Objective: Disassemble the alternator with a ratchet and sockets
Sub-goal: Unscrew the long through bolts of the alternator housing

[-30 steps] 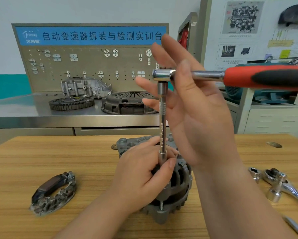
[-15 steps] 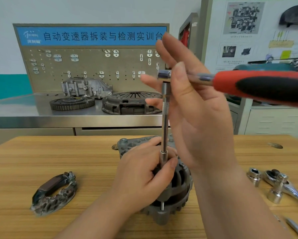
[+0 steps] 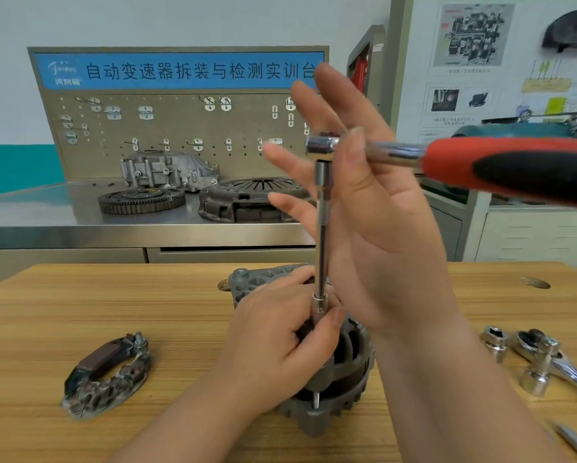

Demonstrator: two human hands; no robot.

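Alternator (image 3: 350, 359) stands on edge mid-table. It is cast metal, judged heavy and rigid, and best held by its ribbed housing. Left hand (image 3: 280, 345) rests on it, fingers curled, pinching the socket (image 3: 319, 309) under the upright extension bar (image 3: 322, 245). Right hand (image 3: 380, 228), fingers straight and spread, cradles the ratchet (image 3: 514, 165) shaft. Wooden table (image 3: 113, 312) has a loose electrical part (image 3: 106, 375) at left and loose sockets (image 3: 495, 339) at right. Steel bench (image 3: 80, 225) stands behind.

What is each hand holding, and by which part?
Left hand pinches the socket under the extension, atop the alternator. Right hand, fingers straight, only presses the ratchet neck, beside its head.
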